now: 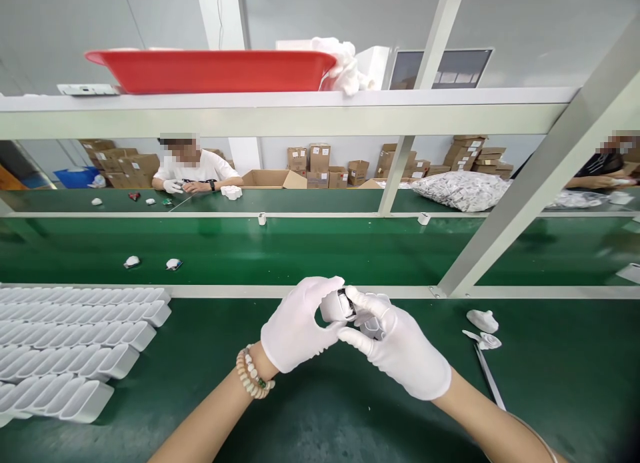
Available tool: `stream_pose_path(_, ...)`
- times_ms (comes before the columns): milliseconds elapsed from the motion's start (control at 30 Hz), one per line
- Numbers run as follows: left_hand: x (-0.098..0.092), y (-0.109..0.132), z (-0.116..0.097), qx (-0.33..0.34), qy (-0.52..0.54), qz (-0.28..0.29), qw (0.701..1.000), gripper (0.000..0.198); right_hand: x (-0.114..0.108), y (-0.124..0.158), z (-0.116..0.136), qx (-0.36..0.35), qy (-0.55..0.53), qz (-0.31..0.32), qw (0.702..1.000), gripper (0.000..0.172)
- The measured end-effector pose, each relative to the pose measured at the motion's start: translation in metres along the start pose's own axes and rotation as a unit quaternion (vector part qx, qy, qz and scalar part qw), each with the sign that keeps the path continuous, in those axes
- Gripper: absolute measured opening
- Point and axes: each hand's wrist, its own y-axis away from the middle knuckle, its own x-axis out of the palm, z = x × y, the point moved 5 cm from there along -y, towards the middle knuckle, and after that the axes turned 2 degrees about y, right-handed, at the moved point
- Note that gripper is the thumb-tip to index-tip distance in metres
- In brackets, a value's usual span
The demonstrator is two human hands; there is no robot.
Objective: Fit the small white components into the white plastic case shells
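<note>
Working over a green bench (320, 426) with a light touch

The gloved right hand (403, 349) curls at the open end, fingers bent; whether it grips anything in its palm I cannot tell. The gloved left hand (303, 326) pinches the outer wall between thumb and fingers. Between them is a small white housing (330, 308), probably light, stiff and slightly slippery under fabric. Its side walls look the safest hold; the thin dark edging (352, 309) may be fragile.

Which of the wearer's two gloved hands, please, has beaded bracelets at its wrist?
The left hand, which holds a white casing: beaded bracelets circle its wrist, whereas none show at the right hand's wrist.
</note>
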Motion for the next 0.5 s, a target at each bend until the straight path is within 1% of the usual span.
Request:
stream_pose_path(167, 0.006, 0.003, -0.003, 0.010, -0.001, -0.019, 1.000, 0.055, 0.006, 0.002, 0.001, 0.030, 0.055, -0.005, 0.998, 0.041)
stream_pose_path(233, 0.008, 0.004, -0.004, 0.004, -0.003, -0.023, 1.000, 0.055, 0.006, 0.003, 0.001, 0.041, 0.059, -0.016, 0.997, 0.036)
stream_pose_path(333, 0.009, 0.004, -0.004, 0.004, -0.004, -0.032, 0.999, 0.053, 0.005, 0.004, 0.002, 0.036, 0.047, -0.031, 0.998, 0.032)
stream_pose_path(400, 0.007, 0.003, -0.007, 0.027, 0.000, -0.039, 0.999, 0.051, 0.004, 0.005, 0.002, 0.030, 0.026, -0.033, 0.999, 0.030)
stream_pose_path(500, 0.002, 0.001, -0.012, 0.078, 0.008, -0.039, 0.996, 0.049, 0.001, 0.004, 0.003, 0.034, -0.020, -0.019, 0.999, 0.029)
